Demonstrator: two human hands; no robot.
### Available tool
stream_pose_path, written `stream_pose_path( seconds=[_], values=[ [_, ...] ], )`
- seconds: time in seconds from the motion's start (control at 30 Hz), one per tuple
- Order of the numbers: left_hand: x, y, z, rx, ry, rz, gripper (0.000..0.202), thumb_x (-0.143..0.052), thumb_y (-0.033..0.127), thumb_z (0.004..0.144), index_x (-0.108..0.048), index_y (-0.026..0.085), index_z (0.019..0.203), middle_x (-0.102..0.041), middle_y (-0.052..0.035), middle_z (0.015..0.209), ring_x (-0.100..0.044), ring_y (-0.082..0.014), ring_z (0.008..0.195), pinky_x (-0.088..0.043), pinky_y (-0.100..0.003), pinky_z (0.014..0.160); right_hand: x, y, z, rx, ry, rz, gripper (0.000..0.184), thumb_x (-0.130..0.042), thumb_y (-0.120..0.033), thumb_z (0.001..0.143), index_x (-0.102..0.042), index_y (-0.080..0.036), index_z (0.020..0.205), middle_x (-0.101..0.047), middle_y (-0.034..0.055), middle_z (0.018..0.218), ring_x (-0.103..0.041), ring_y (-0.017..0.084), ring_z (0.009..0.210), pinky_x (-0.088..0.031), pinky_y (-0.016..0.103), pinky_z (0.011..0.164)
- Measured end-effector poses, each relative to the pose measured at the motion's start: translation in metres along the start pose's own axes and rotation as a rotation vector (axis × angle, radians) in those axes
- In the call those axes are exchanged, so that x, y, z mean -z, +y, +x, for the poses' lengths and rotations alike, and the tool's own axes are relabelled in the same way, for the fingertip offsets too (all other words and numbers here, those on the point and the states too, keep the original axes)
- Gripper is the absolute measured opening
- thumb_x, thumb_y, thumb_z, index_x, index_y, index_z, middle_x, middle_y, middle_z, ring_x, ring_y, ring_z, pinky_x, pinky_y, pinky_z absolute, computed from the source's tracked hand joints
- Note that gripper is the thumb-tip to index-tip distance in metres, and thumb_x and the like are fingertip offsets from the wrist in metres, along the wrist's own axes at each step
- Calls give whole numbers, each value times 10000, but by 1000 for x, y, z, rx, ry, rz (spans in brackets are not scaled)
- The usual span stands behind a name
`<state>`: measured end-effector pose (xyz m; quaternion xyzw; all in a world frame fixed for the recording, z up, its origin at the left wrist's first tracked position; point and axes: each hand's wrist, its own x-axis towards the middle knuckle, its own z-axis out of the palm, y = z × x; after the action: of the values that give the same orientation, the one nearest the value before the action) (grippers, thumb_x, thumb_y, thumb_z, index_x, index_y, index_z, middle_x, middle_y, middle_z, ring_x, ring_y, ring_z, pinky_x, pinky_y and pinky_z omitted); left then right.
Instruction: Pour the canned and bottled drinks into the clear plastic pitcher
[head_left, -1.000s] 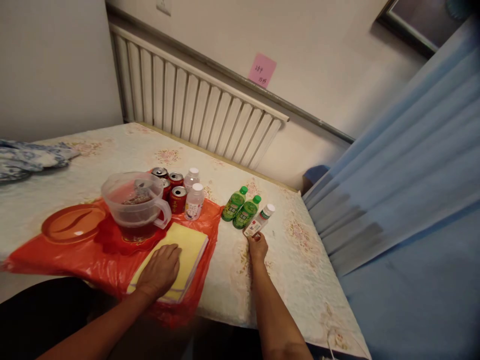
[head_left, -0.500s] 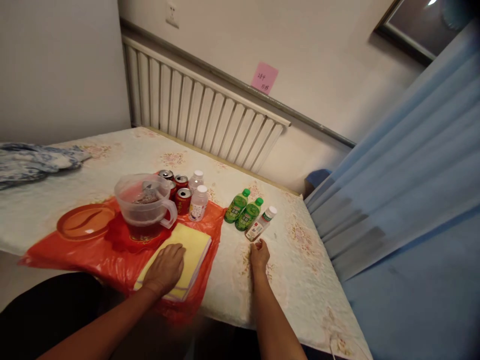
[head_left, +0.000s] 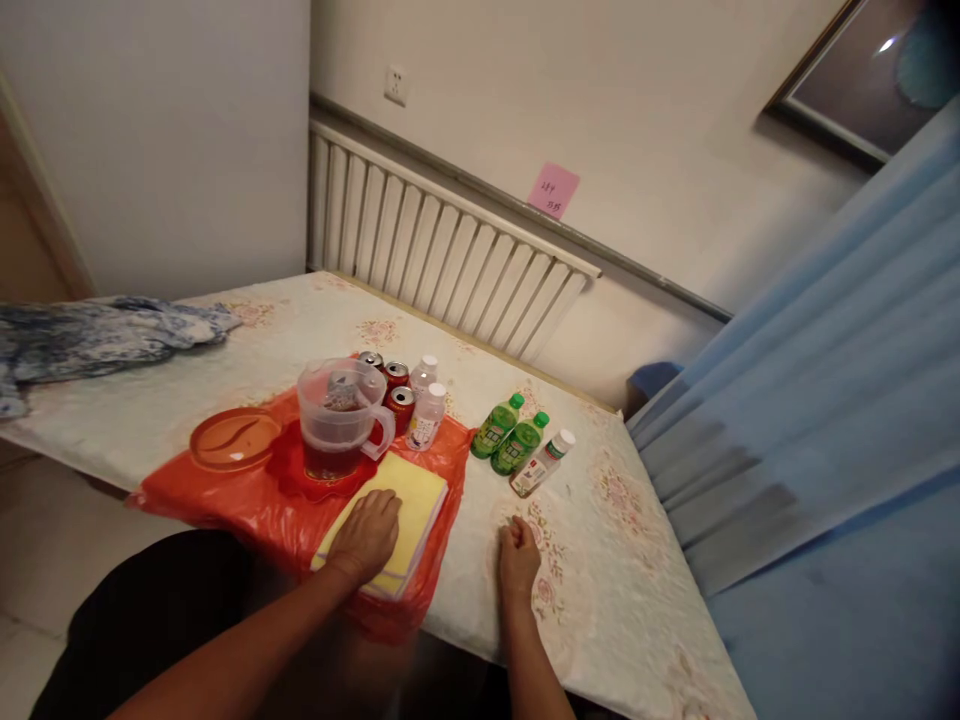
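Note:
My left hand [head_left: 368,536] lies flat with its fingers stretched out on a folded yellow cloth [head_left: 414,505]. My right hand [head_left: 519,562] rests on the flowered tablecloth with its fingers curled in and nothing visible in them. Just beyond it leans, as seen here, a clear bottle with a white cap [head_left: 541,464], beside two green bottles [head_left: 520,443]. Behind the yellow cloth, a clear plastic jug [head_left: 341,425] of dark liquid stands on a red scalloped dish [head_left: 296,480]. Red cans [head_left: 400,408] and white-capped bottles [head_left: 426,418] are grouped behind the jug's handle.
A red plastic bag [head_left: 195,492] is spread under the jug, the cloth and an orange round lid [head_left: 235,440]. Patterned blue-and-white fabric [head_left: 112,335] lies at the table's left. A radiator [head_left: 442,245] lines the wall; a blue curtain [head_left: 810,420] hangs on the right.
My right hand has drawn back from the white-capped clear bottle, towards me. My left hand stays on the yellow cloth. The whole view has shifted, so things appear further right and slightly lower.

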<state>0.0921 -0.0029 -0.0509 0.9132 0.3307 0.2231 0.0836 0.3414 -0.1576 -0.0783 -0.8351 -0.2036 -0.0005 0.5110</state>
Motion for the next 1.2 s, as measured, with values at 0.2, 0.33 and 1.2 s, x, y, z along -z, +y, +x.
stream_pose_path(
  seconds=[0.2,0.33,1.2],
  values=[
    [-4,-3,-2,7,0,-13,260,-437,124,935,-660,170,1061,-655,-124,1128,-552,-277,1127,-414,-423,1007,-20,-14,-40,76,-67,51,406,-558,-425,802,-732,-152,1047,-714,39,721,-644,215,638,-497,301,633],
    [-7,-5,-2,5,3,-40,256,-442,134,937,-657,164,1072,-650,-132,1143,-547,-283,1127,-410,-432,1011,-27,-19,-54,181,-117,36,410,-563,-440,838,-728,-147,1072,-698,41,702,-638,220,629,-492,305,634],
    [-42,-31,56,-141,-28,-507,245,-430,122,896,-636,195,1007,-684,-87,1034,-643,-228,1013,-517,-365,932,-29,-30,-56,299,-81,-195,286,-622,-331,863,-714,-180,1088,-663,16,756,-603,179,647,-482,283,648]
  ],
)
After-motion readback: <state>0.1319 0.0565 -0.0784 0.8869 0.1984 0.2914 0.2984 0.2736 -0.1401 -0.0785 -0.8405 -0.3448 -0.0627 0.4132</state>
